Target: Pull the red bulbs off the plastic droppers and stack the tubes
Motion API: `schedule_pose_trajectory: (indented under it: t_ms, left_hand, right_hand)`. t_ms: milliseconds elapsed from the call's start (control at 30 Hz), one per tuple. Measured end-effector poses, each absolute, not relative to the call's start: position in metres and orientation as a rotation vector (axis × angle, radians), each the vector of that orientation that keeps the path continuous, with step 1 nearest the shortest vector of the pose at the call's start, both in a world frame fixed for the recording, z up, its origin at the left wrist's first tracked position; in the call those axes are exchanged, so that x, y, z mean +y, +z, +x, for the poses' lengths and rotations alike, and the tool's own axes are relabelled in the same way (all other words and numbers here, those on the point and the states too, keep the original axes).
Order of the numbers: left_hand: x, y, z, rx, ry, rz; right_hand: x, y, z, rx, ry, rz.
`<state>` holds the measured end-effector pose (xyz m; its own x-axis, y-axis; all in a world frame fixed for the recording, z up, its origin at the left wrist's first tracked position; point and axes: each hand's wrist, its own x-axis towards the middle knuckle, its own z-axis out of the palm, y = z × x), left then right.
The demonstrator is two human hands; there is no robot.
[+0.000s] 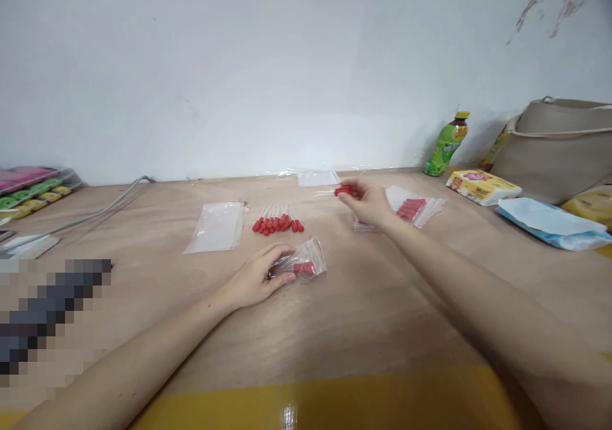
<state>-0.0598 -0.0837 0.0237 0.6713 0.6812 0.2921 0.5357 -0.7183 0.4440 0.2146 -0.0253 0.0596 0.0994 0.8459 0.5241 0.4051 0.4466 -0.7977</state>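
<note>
My left hand [265, 274] is curled around a clear zip bag [315, 248], thumb and fingers on its two sides. Inside the bag lies a red piece [304, 268], shaped like a rubber bulb. Over the right-hand part of the table, my right hand [366, 200] pinches red-bulbed droppers [343, 190], whose thin clear stems point left; how many is unclear. A row of similar droppers [277, 223] rests beyond my left hand, red ends toward me. Just right of my right hand, red pieces [411, 209] lie in or on clear bags [433, 210].
Flat clear bags [215, 226] lie at left, with another white packet [319, 179] by the wall. A green bottle [447, 144], tissue pack [482, 186], blue-white packet [549, 223] and grey bag [554, 143] stand right. A cable [105, 209] and coloured tray [36, 191] are left.
</note>
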Motion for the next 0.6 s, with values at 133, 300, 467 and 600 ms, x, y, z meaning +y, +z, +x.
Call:
schedule_pose_trajectory:
  t_ms: [133, 300, 467, 600]
  left_hand:
    - [-0.086, 0.025, -0.06, 0.969, 0.639, 2.545]
    - [-0.086, 0.026, -0.06, 0.941, 0.635, 2.549]
    - [-0.084, 0.024, -0.06, 0.935, 0.632, 2.546]
    - [-0.083, 0.023, -0.061, 0.917, 0.632, 2.555]
  right_hand:
    - [-0.004, 0.027, 0.17, -1.783, 0.2, -1.127]
    - [0.003, 0.013, 0.144, -1.877, 0.224, -1.117]
    - [0.0, 0.012, 0.138, -1.91, 0.291, -1.093]
    - [-0.005, 0.013, 0.133, -1.951, 0.376, -1.096]
